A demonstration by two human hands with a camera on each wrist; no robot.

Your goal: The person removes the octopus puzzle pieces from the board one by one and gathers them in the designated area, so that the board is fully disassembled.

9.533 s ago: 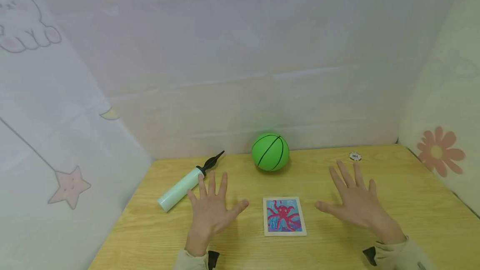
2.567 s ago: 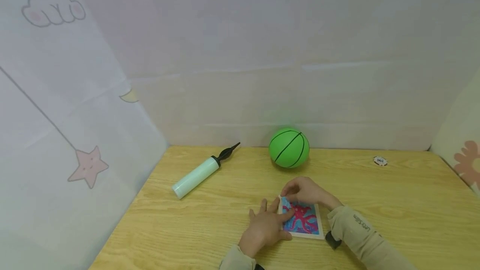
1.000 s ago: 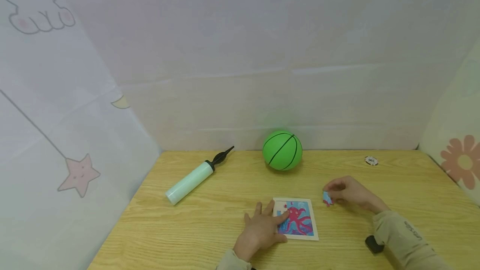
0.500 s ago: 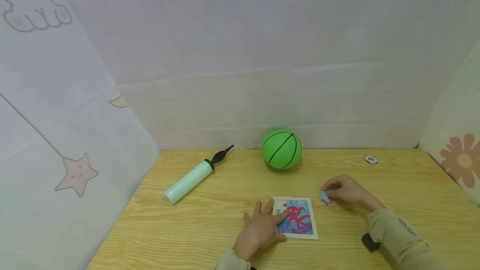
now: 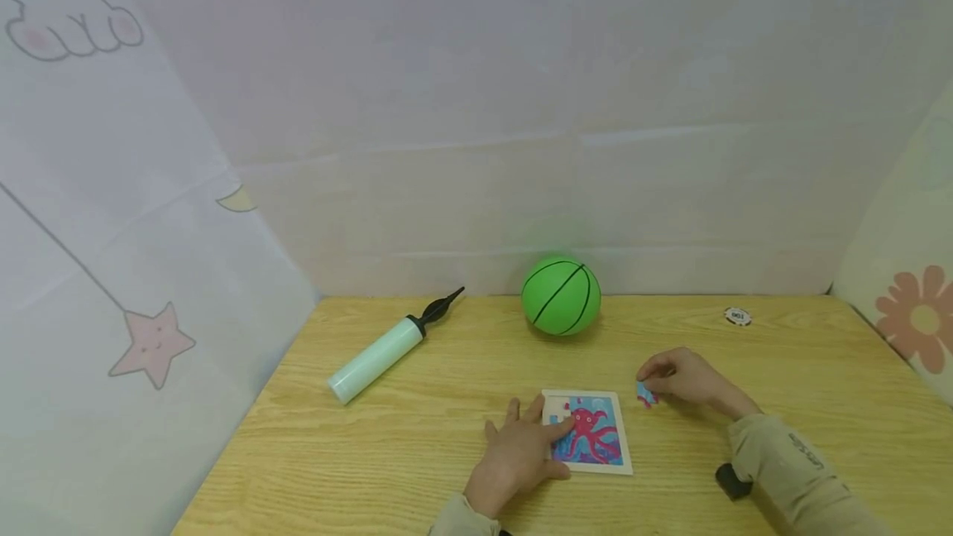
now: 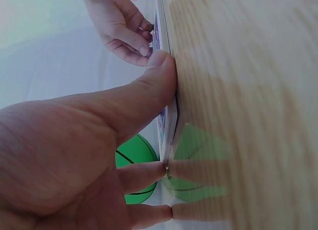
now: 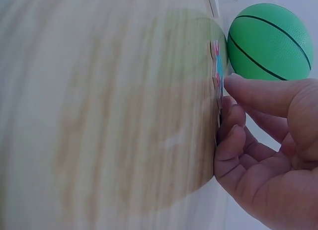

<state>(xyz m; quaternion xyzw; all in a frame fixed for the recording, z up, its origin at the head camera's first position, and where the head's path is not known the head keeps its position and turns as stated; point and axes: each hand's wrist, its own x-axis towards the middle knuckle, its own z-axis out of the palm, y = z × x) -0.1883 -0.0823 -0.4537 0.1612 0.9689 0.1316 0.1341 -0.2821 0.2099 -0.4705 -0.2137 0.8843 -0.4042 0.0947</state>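
A white-framed octopus jigsaw puzzle lies flat on the table, with a bare patch in its upper left corner. My left hand rests on the puzzle's left side, fingers spread, thumb against the near edge. To the right of the puzzle, my right hand holds a small blue and pink puzzle piece at the table surface. In the right wrist view the thumb is at the piece, and the other fingers are curled, touching the tabletop.
Behind the puzzle, a green ball with black lines stands near the back cloth. A pale green hand pump with a black nozzle lies at the left. At the back right is a round chip. The wooden table meets cloth walls.
Both hands hovered apart over the table earlier, the puzzle whole. My left hand came down onto it; my right hand took a piece from its upper left corner and moved it right.
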